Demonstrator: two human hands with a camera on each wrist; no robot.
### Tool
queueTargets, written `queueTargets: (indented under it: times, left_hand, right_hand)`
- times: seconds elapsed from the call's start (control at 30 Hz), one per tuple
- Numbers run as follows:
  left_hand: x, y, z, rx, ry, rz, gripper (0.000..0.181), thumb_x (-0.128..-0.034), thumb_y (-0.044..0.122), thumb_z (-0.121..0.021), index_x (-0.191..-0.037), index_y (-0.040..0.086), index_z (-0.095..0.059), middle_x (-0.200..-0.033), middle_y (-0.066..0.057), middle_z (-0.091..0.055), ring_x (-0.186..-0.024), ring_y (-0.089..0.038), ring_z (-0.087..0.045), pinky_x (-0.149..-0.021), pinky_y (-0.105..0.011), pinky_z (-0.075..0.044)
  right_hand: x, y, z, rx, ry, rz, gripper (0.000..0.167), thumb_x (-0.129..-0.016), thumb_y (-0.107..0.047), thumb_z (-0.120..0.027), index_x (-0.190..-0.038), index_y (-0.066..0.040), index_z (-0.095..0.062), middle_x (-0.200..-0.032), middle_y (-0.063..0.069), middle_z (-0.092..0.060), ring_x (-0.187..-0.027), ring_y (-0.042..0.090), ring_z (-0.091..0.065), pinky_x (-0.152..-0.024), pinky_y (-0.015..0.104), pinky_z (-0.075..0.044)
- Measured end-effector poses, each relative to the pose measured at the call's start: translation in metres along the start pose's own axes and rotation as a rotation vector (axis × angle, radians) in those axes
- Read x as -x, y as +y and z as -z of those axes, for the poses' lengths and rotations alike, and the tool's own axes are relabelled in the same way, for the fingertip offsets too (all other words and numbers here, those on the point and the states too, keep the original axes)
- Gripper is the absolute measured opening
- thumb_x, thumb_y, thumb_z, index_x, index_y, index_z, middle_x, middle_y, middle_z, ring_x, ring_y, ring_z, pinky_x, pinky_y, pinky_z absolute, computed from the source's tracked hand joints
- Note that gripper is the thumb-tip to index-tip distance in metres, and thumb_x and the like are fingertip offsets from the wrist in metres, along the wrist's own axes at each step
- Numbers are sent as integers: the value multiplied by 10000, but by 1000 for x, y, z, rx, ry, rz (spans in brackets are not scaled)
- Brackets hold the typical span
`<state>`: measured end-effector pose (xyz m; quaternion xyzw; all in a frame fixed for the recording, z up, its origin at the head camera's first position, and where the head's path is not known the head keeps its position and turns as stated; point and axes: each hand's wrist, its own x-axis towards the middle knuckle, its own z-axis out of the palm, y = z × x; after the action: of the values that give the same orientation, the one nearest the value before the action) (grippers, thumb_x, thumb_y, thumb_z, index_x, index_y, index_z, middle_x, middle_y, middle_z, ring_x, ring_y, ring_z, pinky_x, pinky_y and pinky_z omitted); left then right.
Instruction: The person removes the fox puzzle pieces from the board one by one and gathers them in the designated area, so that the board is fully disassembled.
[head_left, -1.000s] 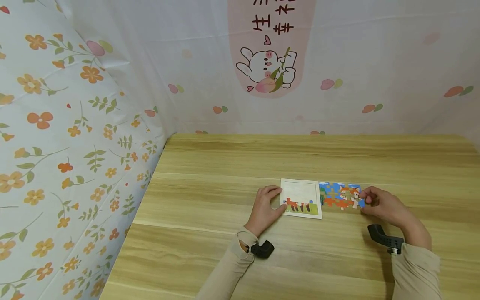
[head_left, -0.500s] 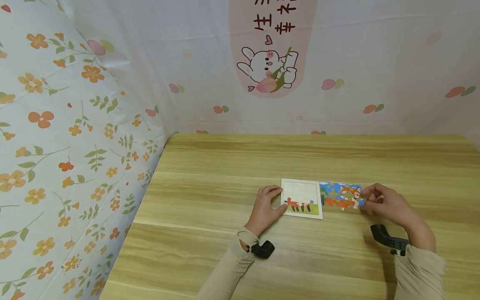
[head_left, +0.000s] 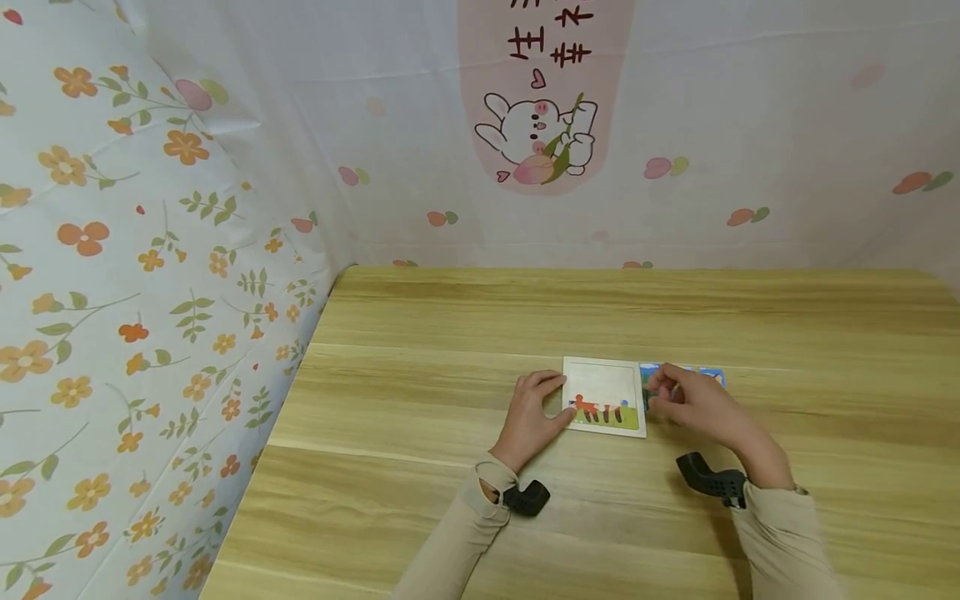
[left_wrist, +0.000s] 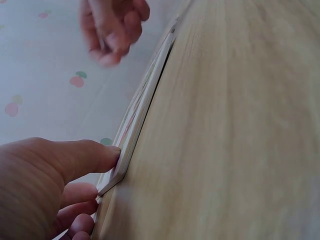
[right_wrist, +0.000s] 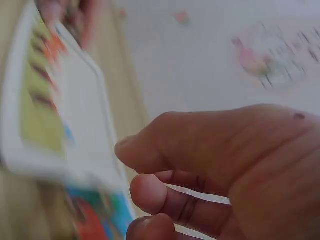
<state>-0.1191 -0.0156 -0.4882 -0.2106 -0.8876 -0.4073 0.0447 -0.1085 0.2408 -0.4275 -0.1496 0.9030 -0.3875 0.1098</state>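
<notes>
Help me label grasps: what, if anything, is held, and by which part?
The square white puzzle tray is held at its left edge by the left hand. Whether the right hand holds anything cannot be told.

head: high, forward-down | left wrist: close, along table [left_wrist: 225, 125] | right wrist: close | all share: puzzle frame [head_left: 603, 382]

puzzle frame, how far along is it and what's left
Done: the white frame's bottom strip shows green grass and dark legs. In hand: the left hand holds the frame's edge; the right hand is over the neighbouring pieces, whether gripping one is unclear. Left: the bare upper area and those pieces.
</notes>
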Motion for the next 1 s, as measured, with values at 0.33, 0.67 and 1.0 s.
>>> queueTargets:
  times: [0.33,0.67,1.0]
  left_hand:
    - [-2,2,-1,-6,1,-4,429,-789,178,-736,-1173,13,-639,-1205,-52,-564,-1090,-201,-464,-921,-264,-389]
    - [0,0,-2,-2,11,-8,421,-789,171,-732,-1164,0,-643,-1207,-50,-564,-1080,-199,-467,-913,-266,-394]
    - [-1,0,-1,-20,10,-31,375,-822,143,-694,-1156,-19,-642,-1205,-66,-567,-1083,-213,-467,-922,-277,-390]
  right_hand:
    - [-28,-27,-43,66,-64,139,213,-828,-4,-603,-1033,23,-551,-671,-57,-487,-512,33,-404,-479,228,-363]
    - [-37,-35,-65,98,-26,99,146,-821,-28,-634,-949,11,-578,-673,-27,-457,-547,89,-392,-521,254,-355]
    - [-37,-29,-70,109,22,75,67,-817,-10,-612,-876,-34,-589,-684,-29,-454,-574,101,-400,-537,257,-354]
